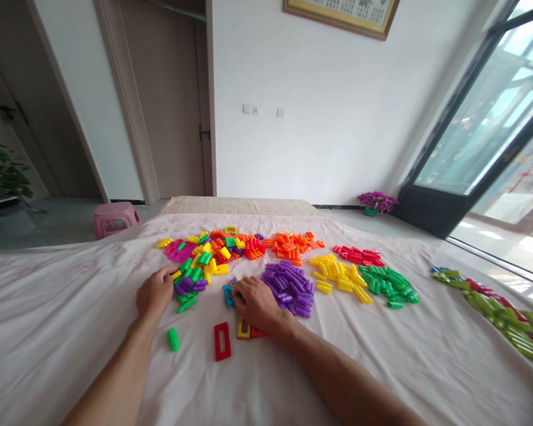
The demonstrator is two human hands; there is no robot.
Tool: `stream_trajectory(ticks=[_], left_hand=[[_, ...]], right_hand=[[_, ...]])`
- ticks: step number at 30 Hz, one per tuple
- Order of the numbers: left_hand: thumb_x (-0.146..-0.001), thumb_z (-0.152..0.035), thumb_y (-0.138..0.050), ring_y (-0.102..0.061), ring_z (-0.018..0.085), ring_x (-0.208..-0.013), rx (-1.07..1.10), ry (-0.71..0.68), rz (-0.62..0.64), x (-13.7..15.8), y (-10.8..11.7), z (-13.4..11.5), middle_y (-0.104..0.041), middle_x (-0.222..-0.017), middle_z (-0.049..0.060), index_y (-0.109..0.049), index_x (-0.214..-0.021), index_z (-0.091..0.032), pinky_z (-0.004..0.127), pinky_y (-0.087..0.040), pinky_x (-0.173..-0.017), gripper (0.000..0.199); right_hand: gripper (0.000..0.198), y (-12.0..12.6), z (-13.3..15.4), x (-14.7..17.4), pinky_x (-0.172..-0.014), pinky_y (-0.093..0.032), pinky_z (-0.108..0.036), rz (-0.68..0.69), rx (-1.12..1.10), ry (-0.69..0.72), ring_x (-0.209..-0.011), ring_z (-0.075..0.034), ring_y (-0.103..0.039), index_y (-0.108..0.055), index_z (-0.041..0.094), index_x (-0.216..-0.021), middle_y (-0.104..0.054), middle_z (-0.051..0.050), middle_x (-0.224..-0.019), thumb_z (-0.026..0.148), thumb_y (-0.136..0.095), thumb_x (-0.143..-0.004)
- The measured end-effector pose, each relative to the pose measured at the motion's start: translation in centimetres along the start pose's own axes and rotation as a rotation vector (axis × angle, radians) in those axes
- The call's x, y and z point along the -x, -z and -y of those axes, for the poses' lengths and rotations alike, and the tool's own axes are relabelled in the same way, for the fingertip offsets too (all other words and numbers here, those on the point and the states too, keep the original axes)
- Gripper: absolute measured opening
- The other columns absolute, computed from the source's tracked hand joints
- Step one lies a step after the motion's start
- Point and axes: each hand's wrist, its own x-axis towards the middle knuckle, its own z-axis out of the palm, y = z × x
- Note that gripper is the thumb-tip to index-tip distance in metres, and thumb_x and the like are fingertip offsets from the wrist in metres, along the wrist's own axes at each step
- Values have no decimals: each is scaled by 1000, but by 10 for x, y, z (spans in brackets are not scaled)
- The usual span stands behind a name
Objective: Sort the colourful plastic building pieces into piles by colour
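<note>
My left hand is at the left edge of a mixed heap of plastic pieces. Its fingers are closed at a small yellow tube-shaped piece. My right hand curls downward between that heap and a pile of purple tube pieces. Its fingertips are partly hidden, and what they hold cannot be made out. Beside them lies a blue rectangular frame piece. Under the right wrist, a yellow frame piece and an orange piece show in part.
Nearer me lie a red frame piece and a green tube. Orange, red, yellow and green piles spread rightward on the pale cloth. Long light-green pieces are far right. A pink stool stands beyond.
</note>
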Motion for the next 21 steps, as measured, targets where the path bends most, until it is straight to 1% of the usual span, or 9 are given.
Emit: stream_trajectory(ticks=[6,13,21], left_hand=[[-91,-30,-38,-67,25,-90,-16,-9,-15,-1,-1,2,-75,-110,8,-71,-114,-28,31,-45,-69,40],[-91,-30,-37,-67,25,-91,-13,-2,-5,-3,-3,3,-74,-111,7,-71,-115,-28,32,-45,-70,41],[-90,-30,-37,-67,25,-91,2,6,1,-1,-1,2,-74,-113,6,-70,-115,-29,32,-44,-70,41]], right_hand=[[9,0,0,1,-80,-39,-25,13,-11,-20,-87,-15,-57,-63,21,-89,-65,-2,-89,20,-54,-91],[10,2,0,1,-81,-39,-24,11,-37,-12,-92,-15,-57,-65,22,-94,-64,-2,-97,19,-57,-89],[10,1,-2,0,-82,-39,-25,30,-24,-16,-91,-15,-57,-65,22,-94,-65,-2,-95,19,-56,-91]])
